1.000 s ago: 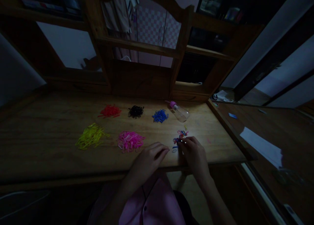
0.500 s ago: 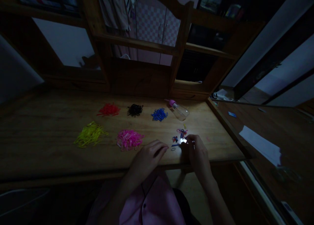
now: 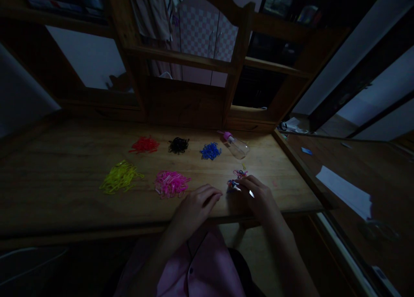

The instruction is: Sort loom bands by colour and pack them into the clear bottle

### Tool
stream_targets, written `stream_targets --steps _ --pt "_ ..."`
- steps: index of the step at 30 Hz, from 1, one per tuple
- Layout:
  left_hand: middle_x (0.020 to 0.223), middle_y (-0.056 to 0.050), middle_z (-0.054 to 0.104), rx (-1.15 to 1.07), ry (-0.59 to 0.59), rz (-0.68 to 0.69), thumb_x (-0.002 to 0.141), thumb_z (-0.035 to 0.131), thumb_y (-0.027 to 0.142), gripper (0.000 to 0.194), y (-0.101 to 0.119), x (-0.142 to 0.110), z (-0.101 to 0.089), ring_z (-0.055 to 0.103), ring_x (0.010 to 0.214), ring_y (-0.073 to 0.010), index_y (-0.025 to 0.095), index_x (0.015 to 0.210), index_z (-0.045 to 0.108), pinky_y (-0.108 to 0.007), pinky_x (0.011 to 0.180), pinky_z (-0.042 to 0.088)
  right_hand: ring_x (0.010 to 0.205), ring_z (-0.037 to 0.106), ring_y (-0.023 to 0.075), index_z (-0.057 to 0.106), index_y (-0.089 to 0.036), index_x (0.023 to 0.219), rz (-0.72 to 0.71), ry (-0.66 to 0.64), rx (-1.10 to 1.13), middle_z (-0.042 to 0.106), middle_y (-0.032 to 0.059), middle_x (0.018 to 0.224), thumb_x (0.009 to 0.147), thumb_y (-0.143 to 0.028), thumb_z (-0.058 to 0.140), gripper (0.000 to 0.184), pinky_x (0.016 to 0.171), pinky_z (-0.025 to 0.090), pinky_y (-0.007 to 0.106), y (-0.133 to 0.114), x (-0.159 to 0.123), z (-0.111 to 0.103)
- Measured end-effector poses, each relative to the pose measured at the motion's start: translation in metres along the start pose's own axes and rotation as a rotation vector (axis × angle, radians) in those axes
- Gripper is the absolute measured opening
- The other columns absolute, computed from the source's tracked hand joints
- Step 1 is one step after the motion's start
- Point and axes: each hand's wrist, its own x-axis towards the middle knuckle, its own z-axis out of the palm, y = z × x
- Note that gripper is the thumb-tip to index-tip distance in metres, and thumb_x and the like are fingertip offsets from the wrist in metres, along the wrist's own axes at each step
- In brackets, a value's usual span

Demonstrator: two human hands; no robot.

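My right hand (image 3: 257, 193) bends over the right part of the wooden desk. Its fingers are closed together, their tips touching a small cluster of mixed-colour rubber bands (image 3: 231, 184); what lies between them is hidden. Just behind is another small bunch of rubber bands (image 3: 239, 173), red and dark. My left hand (image 3: 197, 204) rests at the desk's front edge, thumb and fingers pressed together in a pinch. Anything in that pinch is too small to make out. Left of it lies a heap of pink rubber bands (image 3: 171, 184).
Farther back are piles of red bands (image 3: 144, 144), black bands (image 3: 178, 145) and blue bands (image 3: 210, 151). Yellow bands (image 3: 119, 177) lie at the left. A clear bottle with a pink top (image 3: 237, 146) lies behind my right hand. Wooden shelving (image 3: 186, 105) borders the back.
My right hand has shifted slightly left, its fingertips now at the small cluster and covering the blue piece beside it. My left hand stays in place.
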Motion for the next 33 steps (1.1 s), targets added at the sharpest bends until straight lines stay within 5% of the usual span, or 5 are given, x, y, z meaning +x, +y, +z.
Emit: stream_targets --steps 6,15,20,28,33 --pt "0.098 -0.001 0.068 -0.017 0.000 -0.010 0.097 0.047 0.028 0.020 0.001 0.000 0.000 0.062 0.094 -0.0170 0.023 0.094 0.065 -0.030 0.085 0.047 0.094 0.066 0.0192 0.068 -0.021 0.099 -0.040 -0.169 -0.017 0.067 0.0075 0.102 0.094 -0.014 0.049 0.022 0.084 0.054 0.031 -0.012 0.001 0.004" --pt "0.096 -0.002 0.068 -0.022 -0.019 -0.008 0.097 0.046 0.023 0.020 0.002 0.000 -0.003 0.062 0.093 -0.0166 0.022 0.093 0.066 -0.028 0.084 0.046 0.132 0.046 0.0263 0.053 -0.019 0.111 -0.114 -0.225 -0.229 0.056 0.0143 0.122 0.089 0.002 0.040 0.033 0.102 0.046 0.046 -0.006 0.002 0.014" --pt "0.096 0.000 0.067 -0.026 -0.016 -0.002 0.097 0.046 0.023 0.020 0.001 0.000 -0.002 0.062 0.093 -0.0158 0.023 0.094 0.066 -0.028 0.083 0.045 0.123 0.054 0.0259 0.054 -0.018 0.108 -0.054 -0.208 -0.159 0.054 0.0162 0.126 0.093 -0.008 0.044 0.021 0.097 0.048 0.043 0.002 0.001 0.018" --pt "0.096 -0.001 0.067 -0.032 -0.028 0.003 0.097 0.046 0.023 0.021 0.001 0.000 -0.003 0.062 0.093 -0.0161 0.022 0.093 0.066 -0.028 0.084 0.045 0.095 0.065 0.0243 0.054 -0.016 0.101 0.082 -0.289 -0.152 0.063 0.0137 0.105 0.091 -0.008 0.050 0.013 0.083 0.052 0.039 -0.011 0.011 0.012" --pt "0.097 -0.001 0.067 -0.029 -0.025 0.012 0.097 0.046 0.022 0.019 0.000 -0.001 -0.002 0.062 0.093 -0.0162 0.022 0.093 0.066 -0.028 0.085 0.046 0.096 0.064 0.0258 0.055 -0.015 0.102 -0.073 -0.312 -0.309 0.061 0.0149 0.102 0.088 0.000 0.035 0.028 0.083 0.052 0.039 -0.019 0.010 0.010"
